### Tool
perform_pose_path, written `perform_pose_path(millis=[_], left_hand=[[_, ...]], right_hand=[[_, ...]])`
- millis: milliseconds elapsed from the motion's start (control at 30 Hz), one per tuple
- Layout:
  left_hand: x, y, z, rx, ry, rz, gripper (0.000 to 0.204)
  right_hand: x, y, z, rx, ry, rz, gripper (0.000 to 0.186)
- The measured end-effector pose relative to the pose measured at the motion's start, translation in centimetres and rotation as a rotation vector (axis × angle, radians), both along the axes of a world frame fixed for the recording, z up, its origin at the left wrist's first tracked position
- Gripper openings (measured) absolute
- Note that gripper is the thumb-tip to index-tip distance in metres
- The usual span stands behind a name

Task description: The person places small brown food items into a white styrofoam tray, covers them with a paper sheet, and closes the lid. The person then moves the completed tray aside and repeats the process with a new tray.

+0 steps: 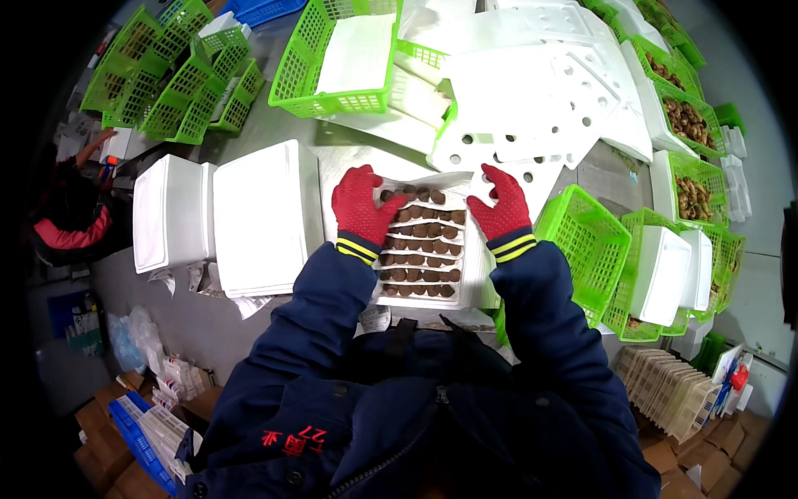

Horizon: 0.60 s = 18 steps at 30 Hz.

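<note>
My left hand (pixel 368 204) and my right hand (pixel 501 205), both in red gloves, are at the upper corners of a white foam box (pixel 476 287). It holds rows of round brown lumps (pixel 421 246), like truffles or mushrooms, separated by white liner strips. My left hand's curled fingers and thumb are spread at the top row, touching the box's upper left part. My right hand's bent fingers are apart beside the wrinkled white liner (pixel 442 179) at the upper right. Whether either grips the liner is unclear.
White foam boxes (pixel 264 216) sit at left; perforated foam sheets (pixel 524 108) lie behind. Green baskets (pixel 582 249) line the right, some holding brown produce (pixel 688 121); more (pixel 179 91) stand at upper left. A co-worker (pixel 75 216) is at far left. Cardboard (pixel 112 453) lies below.
</note>
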<state>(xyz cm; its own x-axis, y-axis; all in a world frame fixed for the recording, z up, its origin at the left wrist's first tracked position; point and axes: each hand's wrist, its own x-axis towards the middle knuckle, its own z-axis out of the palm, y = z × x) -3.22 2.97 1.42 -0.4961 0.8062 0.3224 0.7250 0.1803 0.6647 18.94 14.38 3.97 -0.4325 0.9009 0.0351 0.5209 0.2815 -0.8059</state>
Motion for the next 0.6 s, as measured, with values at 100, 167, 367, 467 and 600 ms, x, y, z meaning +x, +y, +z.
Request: perform_pose_path(millis=[100, 167, 367, 467, 600], left_hand=[[-1.4, -0.3, -1.8, 0.089, -0.052, 0.036, 0.061], [-2.1, 0.1, -1.8, 0.037, -0.207, -0.096, 0.068], [-3.1, -0.2, -4.7, 0.052, -0.225, -0.259, 0.051], [-2.1, 0.1, -4.9, 0.04, -0.25, -0.075, 0.045], [-1.7, -0.1, -4.0, 0.081, -0.409, 0.06, 0.04]], right_hand=[[-0.9, 0.8, -3.9, 0.183, 0.015, 0.084, 0.058], [-1.2, 1.2, -5.8, 0.083, 0.15, 0.059, 0.05], [-1.5, 1.5, -8.0, 0.01, 0.227, 0.09, 0.032], [-1.9, 1.4, -8.0, -0.021, 0.207, -0.133, 0.039], [-2.6, 0.2, -2.8, 0.221, 0.263, -0.297, 0.031]])
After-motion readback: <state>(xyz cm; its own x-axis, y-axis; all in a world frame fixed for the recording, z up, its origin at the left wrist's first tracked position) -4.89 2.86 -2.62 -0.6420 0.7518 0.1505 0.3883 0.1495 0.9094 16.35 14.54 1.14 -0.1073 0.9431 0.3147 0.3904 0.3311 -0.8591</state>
